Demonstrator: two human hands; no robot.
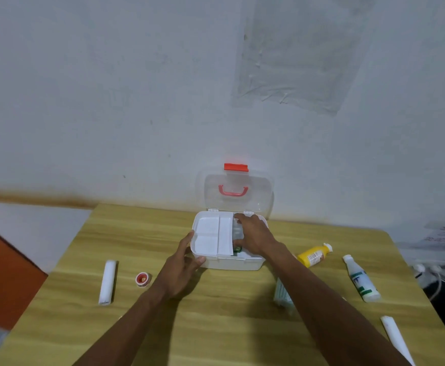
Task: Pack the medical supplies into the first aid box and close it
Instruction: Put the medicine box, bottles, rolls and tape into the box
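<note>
The white first aid box point(232, 262) stands open on the wooden table, its clear lid point(235, 192) with red handle and red latch leaning back against the wall. A white inner tray point(213, 235) covers the box's left part. My left hand point(183, 260) grips the box's front left corner. My right hand point(253, 235) reaches into the right side of the box, fingers at the tray's right edge; a small green item point(237, 249) shows under it. A white bandage roll point(107, 282) and a red tape roll point(142, 279) lie to the left.
To the right of the box lie a yellow bottle point(313, 255), a white bottle with green label point(361, 278), a pale green packet point(282, 294) partly under my right forearm, and another white roll point(397, 339) near the table's right edge. The wall is directly behind the box.
</note>
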